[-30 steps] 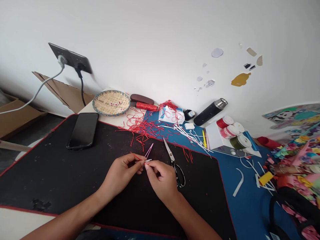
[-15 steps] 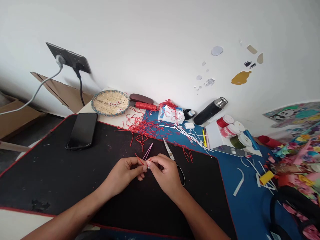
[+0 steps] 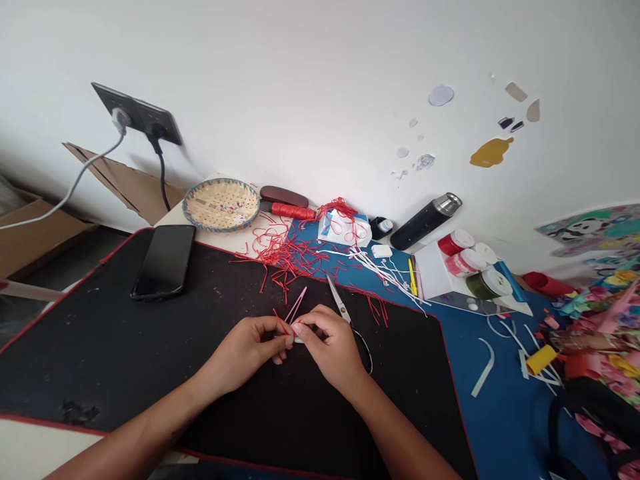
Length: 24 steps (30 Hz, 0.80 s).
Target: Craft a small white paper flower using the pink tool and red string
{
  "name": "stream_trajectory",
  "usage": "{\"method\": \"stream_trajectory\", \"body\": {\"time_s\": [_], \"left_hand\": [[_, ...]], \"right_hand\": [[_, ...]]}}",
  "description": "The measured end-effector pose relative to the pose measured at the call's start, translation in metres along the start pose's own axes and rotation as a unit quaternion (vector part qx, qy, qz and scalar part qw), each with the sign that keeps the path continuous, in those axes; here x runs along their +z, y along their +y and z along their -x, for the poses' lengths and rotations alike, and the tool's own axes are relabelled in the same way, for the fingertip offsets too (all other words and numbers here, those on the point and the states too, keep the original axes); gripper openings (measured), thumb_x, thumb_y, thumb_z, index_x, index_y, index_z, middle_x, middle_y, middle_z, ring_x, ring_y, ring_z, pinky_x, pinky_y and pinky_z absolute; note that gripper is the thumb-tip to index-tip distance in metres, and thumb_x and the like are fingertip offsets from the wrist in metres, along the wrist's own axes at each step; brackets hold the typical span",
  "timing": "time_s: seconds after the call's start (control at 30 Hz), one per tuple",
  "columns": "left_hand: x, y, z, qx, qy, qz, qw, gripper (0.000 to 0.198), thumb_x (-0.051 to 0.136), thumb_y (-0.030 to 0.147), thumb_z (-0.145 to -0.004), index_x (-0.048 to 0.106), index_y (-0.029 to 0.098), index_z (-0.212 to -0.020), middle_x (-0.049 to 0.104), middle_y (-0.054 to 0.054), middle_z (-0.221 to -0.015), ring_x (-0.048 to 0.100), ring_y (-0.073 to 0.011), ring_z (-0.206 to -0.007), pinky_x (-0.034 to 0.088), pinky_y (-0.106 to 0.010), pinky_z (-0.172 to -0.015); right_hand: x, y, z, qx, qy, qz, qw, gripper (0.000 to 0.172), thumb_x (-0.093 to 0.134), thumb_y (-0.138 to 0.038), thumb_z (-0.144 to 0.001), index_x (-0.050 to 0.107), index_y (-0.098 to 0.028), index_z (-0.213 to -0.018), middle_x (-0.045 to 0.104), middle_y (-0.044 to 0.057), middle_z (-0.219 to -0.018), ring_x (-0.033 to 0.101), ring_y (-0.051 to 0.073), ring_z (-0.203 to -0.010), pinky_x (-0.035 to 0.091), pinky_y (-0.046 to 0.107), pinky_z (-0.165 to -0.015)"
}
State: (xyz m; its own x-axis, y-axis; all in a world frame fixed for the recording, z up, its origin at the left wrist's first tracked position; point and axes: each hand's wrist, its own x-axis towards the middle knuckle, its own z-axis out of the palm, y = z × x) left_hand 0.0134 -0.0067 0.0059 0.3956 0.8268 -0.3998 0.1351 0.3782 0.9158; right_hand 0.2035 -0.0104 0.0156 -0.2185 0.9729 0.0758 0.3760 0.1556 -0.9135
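My left hand point(image 3: 250, 350) and my right hand point(image 3: 330, 347) meet fingertip to fingertip over the black mat point(image 3: 125, 347). Both are closed in a pinch on a short piece of red cord point(image 3: 279, 323) with a small white bit between the fingers. A pink tweezer-like tool point(image 3: 296, 305) lies on the mat just beyond the fingertips. Scissors point(image 3: 345, 313) lie right of my right hand, their handles partly hidden behind it.
A heap of red cord scraps point(image 3: 285, 253) lies beyond the hands. A phone point(image 3: 165, 261) rests at the mat's left, a woven basket point(image 3: 222, 204) behind it. A black flask point(image 3: 425, 221), ribbon rolls point(image 3: 465, 260) and craft clutter point(image 3: 590, 320) fill the right side.
My right hand has closed in toward the left and now covers more of the scissors. The view has shifted slightly.
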Motion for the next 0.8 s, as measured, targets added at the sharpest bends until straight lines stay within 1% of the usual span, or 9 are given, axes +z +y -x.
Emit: {"method": "stream_trajectory", "body": {"time_s": [0.07,0.17,0.3,0.4,0.5,0.63,0.8], "left_hand": [[-0.001,0.000,0.000,0.000,-0.003,0.003,1.000,0.028,0.072,0.046,-0.078,0.074,0.019,-0.082,0.069,0.001,-0.068,0.065,-0.0181,-0.064,0.053,-0.029,-0.066],[-0.001,0.000,0.000,0.007,0.010,0.012,1.000,0.029,0.073,0.047,-0.079,0.075,0.019,-0.084,0.070,0.000,-0.069,0.065,-0.0181,-0.063,0.052,-0.029,-0.066],[0.000,-0.001,0.000,0.019,0.031,0.012,0.999,0.030,0.072,0.048,-0.080,0.076,0.019,-0.083,0.072,-0.001,-0.069,0.065,-0.0181,-0.062,0.052,-0.029,-0.065],[0.001,-0.002,0.000,0.024,0.034,0.011,0.999,0.028,0.072,0.046,-0.081,0.075,0.019,-0.081,0.072,-0.001,-0.069,0.065,-0.0178,-0.063,0.052,-0.028,-0.066],[0.000,-0.002,-0.001,0.022,0.024,0.020,0.999,0.027,0.073,0.045,-0.081,0.076,0.018,-0.084,0.073,-0.001,-0.071,0.066,-0.0176,-0.063,0.053,-0.028,-0.067],[0.000,-0.002,-0.001,0.018,0.013,0.025,0.999,0.028,0.073,0.045,-0.080,0.076,0.018,-0.085,0.073,-0.001,-0.072,0.066,-0.0178,-0.064,0.053,-0.029,-0.067],[0.001,-0.001,0.000,0.020,0.021,-0.017,0.999,0.028,0.070,0.045,-0.082,0.076,0.018,-0.084,0.071,-0.001,-0.068,0.066,-0.0182,-0.064,0.051,-0.028,-0.066]], "right_hand": [[0.001,0.002,0.000,0.005,0.006,-0.011,1.000,0.015,0.068,-0.023,-0.095,0.079,-0.020,-0.084,0.069,0.002,-0.082,0.063,0.015,-0.073,0.048,0.024,-0.062],[0.003,0.005,0.001,0.017,0.009,-0.029,0.999,0.016,0.068,-0.025,-0.096,0.078,-0.020,-0.084,0.070,0.003,-0.081,0.064,0.015,-0.071,0.049,0.024,-0.061],[0.007,0.009,0.005,0.056,-0.001,-0.070,0.996,0.017,0.065,-0.029,-0.097,0.076,-0.020,-0.087,0.071,0.002,-0.077,0.061,0.013,-0.060,0.047,0.023,-0.054],[0.009,0.011,0.006,0.069,-0.002,-0.084,0.994,0.017,0.065,-0.031,-0.097,0.076,-0.020,-0.088,0.071,0.001,-0.073,0.059,0.013,-0.056,0.045,0.022,-0.051],[0.007,0.011,0.006,0.064,0.006,-0.086,0.994,0.018,0.066,-0.030,-0.097,0.076,-0.020,-0.087,0.072,0.002,-0.076,0.060,0.013,-0.059,0.046,0.023,-0.053],[0.003,0.008,0.003,0.035,0.010,-0.055,0.998,0.018,0.066,-0.027,-0.097,0.078,-0.020,-0.086,0.072,0.003,-0.080,0.065,0.015,-0.070,0.048,0.024,-0.061],[-0.003,-0.002,0.000,0.006,-0.023,0.004,1.000,0.015,0.069,-0.023,-0.095,0.080,-0.021,-0.085,0.069,0.001,-0.078,0.063,0.014,-0.070,0.045,0.024,-0.061]]}}
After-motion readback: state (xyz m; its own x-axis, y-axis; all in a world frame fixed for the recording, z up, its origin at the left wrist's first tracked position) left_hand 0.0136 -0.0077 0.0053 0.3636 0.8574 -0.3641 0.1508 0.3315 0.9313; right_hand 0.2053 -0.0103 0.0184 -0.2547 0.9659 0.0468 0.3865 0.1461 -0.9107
